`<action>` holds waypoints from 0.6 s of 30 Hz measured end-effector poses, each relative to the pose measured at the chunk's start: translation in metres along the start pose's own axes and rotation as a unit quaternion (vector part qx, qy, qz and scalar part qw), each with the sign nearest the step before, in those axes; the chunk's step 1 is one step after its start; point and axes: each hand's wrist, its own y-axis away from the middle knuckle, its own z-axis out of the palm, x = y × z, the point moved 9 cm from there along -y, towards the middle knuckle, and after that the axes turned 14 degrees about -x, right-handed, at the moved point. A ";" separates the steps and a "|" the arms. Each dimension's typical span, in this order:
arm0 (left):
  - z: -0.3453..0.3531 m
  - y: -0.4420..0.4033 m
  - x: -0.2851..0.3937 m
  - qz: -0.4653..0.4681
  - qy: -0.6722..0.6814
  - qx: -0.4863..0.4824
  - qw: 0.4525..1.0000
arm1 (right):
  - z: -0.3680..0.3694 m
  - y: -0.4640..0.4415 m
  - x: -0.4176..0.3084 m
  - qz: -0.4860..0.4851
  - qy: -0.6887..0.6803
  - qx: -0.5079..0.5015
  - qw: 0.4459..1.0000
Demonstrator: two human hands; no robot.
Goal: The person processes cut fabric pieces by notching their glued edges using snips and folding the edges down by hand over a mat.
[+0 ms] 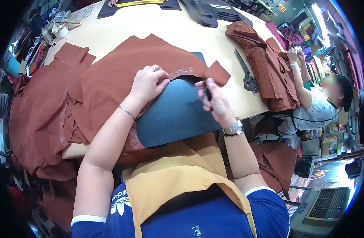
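Reddish-brown fabric [114, 67] lies spread in front of me, with a dark blue-grey curved template board [178, 111] near the table's front edge. At the board's upper left edge, my left hand [150, 81] has its fingers drawn together on the fabric, beside a strip of clear plastic [182, 73]. Above the board's right side is my right hand [217, 101], closed around a small dark tool [208, 92] whose kind I cannot make out. A small fabric scrap [217, 73] lies just beyond that hand.
Dark scissors [247, 73] lie to the right, beside a folded brown fabric pile [269, 75]. Dark fabric stacks [225, 15] sit at the far side. A person [317, 99] works at the right with raised hands; another person's hands [112, 3] show at the far edge.
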 end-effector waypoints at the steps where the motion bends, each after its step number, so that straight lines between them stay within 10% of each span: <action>1: -0.002 0.001 -0.001 -0.009 0.005 0.008 1.000 | 0.008 -0.006 0.014 0.041 -0.057 -0.020 0.997; 18: -0.013 0.007 -0.001 0.000 0.075 0.051 0.996 | 0.031 -0.056 0.049 0.135 -0.278 -0.112 0.945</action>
